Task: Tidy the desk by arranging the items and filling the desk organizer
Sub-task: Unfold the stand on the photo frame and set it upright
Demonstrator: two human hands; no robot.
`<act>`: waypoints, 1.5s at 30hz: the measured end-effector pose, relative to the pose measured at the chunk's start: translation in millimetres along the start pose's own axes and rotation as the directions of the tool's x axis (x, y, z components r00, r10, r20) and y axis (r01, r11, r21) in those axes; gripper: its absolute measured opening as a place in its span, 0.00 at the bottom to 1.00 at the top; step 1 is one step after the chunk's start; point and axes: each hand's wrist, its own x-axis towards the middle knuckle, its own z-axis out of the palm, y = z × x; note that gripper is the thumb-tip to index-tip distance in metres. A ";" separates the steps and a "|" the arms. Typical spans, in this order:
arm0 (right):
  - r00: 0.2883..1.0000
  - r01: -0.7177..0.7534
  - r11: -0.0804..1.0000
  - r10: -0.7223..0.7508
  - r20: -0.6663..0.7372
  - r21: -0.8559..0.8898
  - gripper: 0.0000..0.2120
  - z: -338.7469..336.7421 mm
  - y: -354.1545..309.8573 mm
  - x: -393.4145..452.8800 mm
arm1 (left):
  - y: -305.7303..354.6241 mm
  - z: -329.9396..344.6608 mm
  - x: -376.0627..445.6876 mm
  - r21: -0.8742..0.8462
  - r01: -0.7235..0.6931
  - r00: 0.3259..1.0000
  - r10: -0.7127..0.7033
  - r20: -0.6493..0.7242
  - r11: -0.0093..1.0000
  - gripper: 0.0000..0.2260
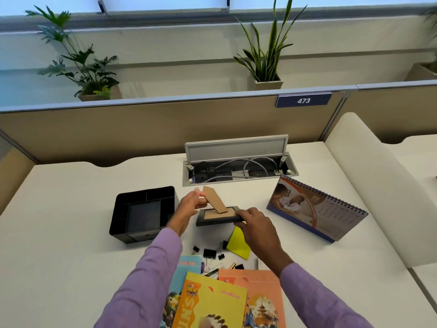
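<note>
Currently the left hand [189, 204] pinches the cardboard stand [214, 200] while the right hand [254, 221] grips the picture frame [217, 217]; the organizer [144, 213] lies left, nearer the left hand.

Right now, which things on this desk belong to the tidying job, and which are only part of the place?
Belong to the job:
picture frame, held by left hand and right hand
desk organizer
binder clips
yellow notepad
booklets
desk calendar

Only part of the place:
cable box
plants
number sign
</note>
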 end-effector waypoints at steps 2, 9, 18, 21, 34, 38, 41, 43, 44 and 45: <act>1.000 -0.019 0.999 0.019 -0.016 0.029 0.12 -8.8 0.2 14.4 | -4.5 1.1 6.8 -0.069 0.021 0.999 -0.019 0.033 0.997 0.31; 0.997 -0.073 0.995 0.076 -0.033 0.075 0.13 -19.1 7.4 56.8 | -10.8 7.0 32.0 -0.244 0.072 0.997 -0.066 0.031 0.967 0.50; 0.982 -0.163 0.960 0.181 -0.059 0.229 0.18 -15.1 9.1 109.0 | -8.8 14.4 63.0 -0.284 0.101 0.994 -0.110 -0.018 0.953 0.47; 0.978 -0.185 0.953 0.202 -0.047 0.241 0.17 -12.2 10.9 124.3 | -11.3 15.3 71.7 -0.319 0.112 0.992 -0.123 -0.016 0.941 0.48; 0.977 -0.208 0.937 0.209 0.026 0.279 0.20 -5.2 9.9 147.6 | 0.4 15.1 86.7 -0.339 0.037 0.999 -0.046 -0.019 0.940 0.39; 0.976 -0.216 0.939 0.209 0.056 0.269 0.22 -7.9 9.4 150.9 | 4.3 17.1 88.1 -0.354 0.052 0.999 -0.048 0.021 0.934 0.42; 0.975 -0.221 0.936 0.210 0.068 0.274 0.23 -8.0 9.3 151.2 | 5.3 17.6 87.1 -0.348 0.048 0.999 -0.043 0.024 0.936 0.43; 0.975 -0.224 0.936 0.214 0.068 0.272 0.23 -8.4 9.3 150.7 | 6.1 17.4 84.6 -0.340 0.045 0.999 -0.043 0.015 0.939 0.42; 0.974 -0.226 0.936 0.214 0.070 0.271 0.23 -8.7 9.1 150.3 | 6.7 17.2 82.0 -0.331 0.045 0.999 -0.042 0.015 0.943 0.42; 0.974 -0.227 0.936 0.215 0.073 0.269 0.23 -9.1 9.1 149.9 | 6.5 17.2 80.9 -0.320 0.041 0.999 -0.038 0.014 0.946 0.41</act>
